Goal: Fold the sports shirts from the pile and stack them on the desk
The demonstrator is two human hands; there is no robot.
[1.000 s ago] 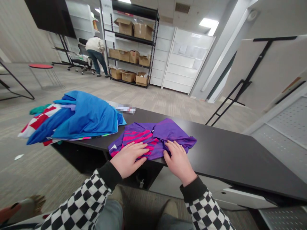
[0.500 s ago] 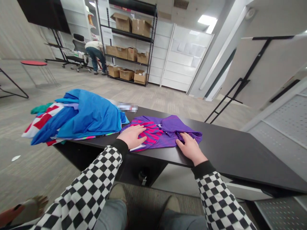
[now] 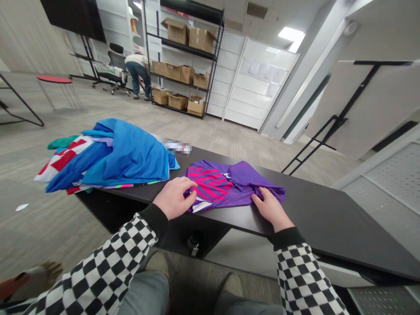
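Because folded purple-and-pink striped fabric garment [image 3: 211, 186] lies crosswise on black worktop [image 3: 328, 210], long axis left-to-right, both your hands sit equally near: left hand [image 3: 175, 197] curled at left end, pinch unverifiable; right hand [image 3: 272, 210] loosely spread on right end.

Two bare hands are here, one left hand [image 3: 173, 199] and one right hand [image 3: 272, 210], and two checkered sleeves [image 3: 111, 253]. There is one purple-and-pink garment [image 3: 239, 192], one table [image 3: 315, 205] and one clothes heap [image 3: 134, 153], whose pieces seem to number at least four, though the overlap makes that count uncertain. One rack [image 3: 197, 11] bears nine cardboard boxes [image 3: 201, 40]: two high up, four in the middle, three at the bottom. Beyond are one red stool [image 3: 54, 79], one office chair [image 3: 116, 59], one large screen [image 3: 74, 17], one ceiling vent [image 3: 257, 10] and one co-worker [image 3: 138, 70].
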